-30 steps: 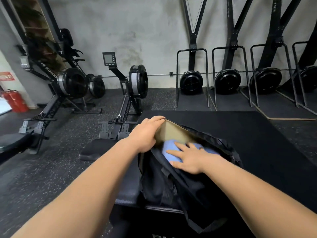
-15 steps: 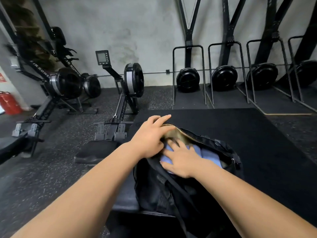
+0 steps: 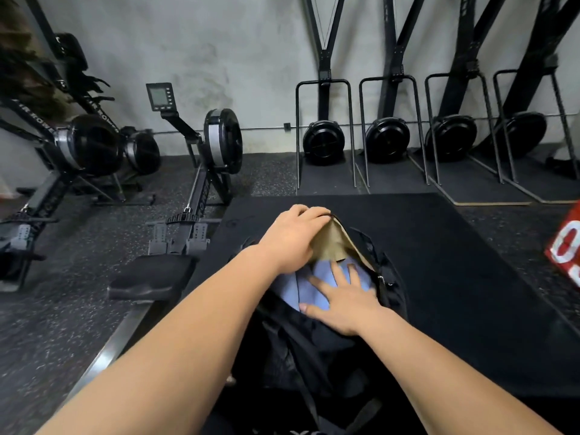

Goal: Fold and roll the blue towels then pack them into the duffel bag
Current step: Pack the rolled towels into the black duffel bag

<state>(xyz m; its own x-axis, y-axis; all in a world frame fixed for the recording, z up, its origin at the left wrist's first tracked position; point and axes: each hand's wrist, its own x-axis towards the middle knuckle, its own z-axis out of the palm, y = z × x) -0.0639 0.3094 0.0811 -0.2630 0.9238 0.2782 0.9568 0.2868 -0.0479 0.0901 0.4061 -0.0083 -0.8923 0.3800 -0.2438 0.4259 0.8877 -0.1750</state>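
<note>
Blue towels (image 3: pixel 314 293) lie inside the open mouth of the black duffel bag (image 3: pixel 314 346), directly under the right hand (image 3: pixel 345 304). That hand lies flat on them, palm down. Its fingers (image 3: pixel 340 271) are straight and spread wide, pointing toward the far end of the bag, and the thumb reaches left along the near edge of the cloth. The fingertips touch the cloth near the point where it disappears beneath the tan lining (image 3: pixel 332 243). A seam or fold line runs down the towels just left of the index finger, and more blue shows to the left, tucked beneath the left wrist. The left hand (image 3: pixel 292 240) is above and to the left, its fingers curled over the far rim of the bag's opening, gripping it and holding the lined flap up and away from the towels. The bag rests near the edge of a black floor mat (image 3: pixel 455 246). A rowing machine (image 3: pixel 216 146) stands to the left on speckled flooring. A red object (image 3: pixel 565 249) juts in at the right edge.
</note>
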